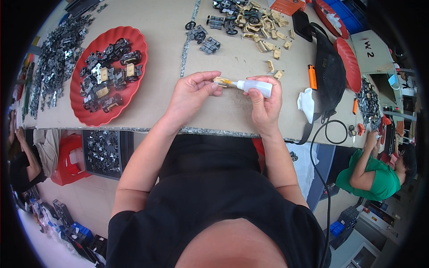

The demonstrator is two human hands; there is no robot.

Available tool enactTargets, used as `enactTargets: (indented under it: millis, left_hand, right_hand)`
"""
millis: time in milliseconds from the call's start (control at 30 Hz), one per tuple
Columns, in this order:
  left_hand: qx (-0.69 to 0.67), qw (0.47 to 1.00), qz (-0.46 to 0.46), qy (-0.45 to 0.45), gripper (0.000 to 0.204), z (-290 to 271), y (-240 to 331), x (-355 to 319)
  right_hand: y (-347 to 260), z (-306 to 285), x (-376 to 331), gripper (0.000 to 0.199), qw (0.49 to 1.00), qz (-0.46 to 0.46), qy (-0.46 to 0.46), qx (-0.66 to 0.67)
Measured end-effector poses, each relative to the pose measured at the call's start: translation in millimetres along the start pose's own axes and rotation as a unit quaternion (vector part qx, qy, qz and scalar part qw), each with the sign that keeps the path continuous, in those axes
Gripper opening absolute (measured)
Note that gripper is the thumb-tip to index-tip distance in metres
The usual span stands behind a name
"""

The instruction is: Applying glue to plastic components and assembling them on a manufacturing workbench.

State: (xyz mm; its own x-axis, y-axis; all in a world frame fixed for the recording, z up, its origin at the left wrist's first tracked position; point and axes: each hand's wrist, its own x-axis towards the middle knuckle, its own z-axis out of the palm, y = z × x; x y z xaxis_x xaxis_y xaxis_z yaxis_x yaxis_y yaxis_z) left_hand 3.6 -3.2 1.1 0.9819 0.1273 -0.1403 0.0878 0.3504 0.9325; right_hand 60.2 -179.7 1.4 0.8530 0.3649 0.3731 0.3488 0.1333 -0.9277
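Observation:
My left hand [190, 96] pinches a small tan plastic toy part [222, 81] between thumb and fingers, just above the table [165, 58]. In my right hand [267, 105] lies a white squeeze bottle [255, 87], held on its side with its thin nozzle pointing left. The nozzle tip meets or nearly meets the tan part; I cannot tell which. Beyond my hands several loose tan parts [270, 65] are scattered, with a heap of tan pieces [263, 31] and dark wheeled chassis [210, 45] farther back.
A red scalloped plate [78, 96] of wheeled toy pieces stands at left, beside a pile of dark parts [58, 49]. To the right are an orange lighter [312, 77], a black bag [330, 71] and a black cable [315, 165]. A co-worker in green [368, 174] sits at far right.

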Motion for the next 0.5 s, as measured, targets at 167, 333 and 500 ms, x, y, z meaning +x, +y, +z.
enactTargets:
  millis: [167, 333, 500]
  left_hand:
    - [-0.002, 1.000, 0.002, -0.001, 0.029, -0.5, -0.8, -0.2]
    - [0.000, 1.000, -0.001, -0.005, 0.030, -1.8, -2.0, 0.5]
    - [0.001, 1.000, -0.003, -0.001, 0.029, 0.0, 0.6, -0.9]
  right_hand:
    - [1.3, 0.0, -1.0, 0.024, 1.000, -0.003, -0.004, -0.014]
    - [-0.1, 0.1, -1.0, 0.024, 1.000, -0.003, -0.002, -0.026]
    - [0.4, 0.7, -0.6, 0.024, 1.000, -0.010, 0.003, -0.024]
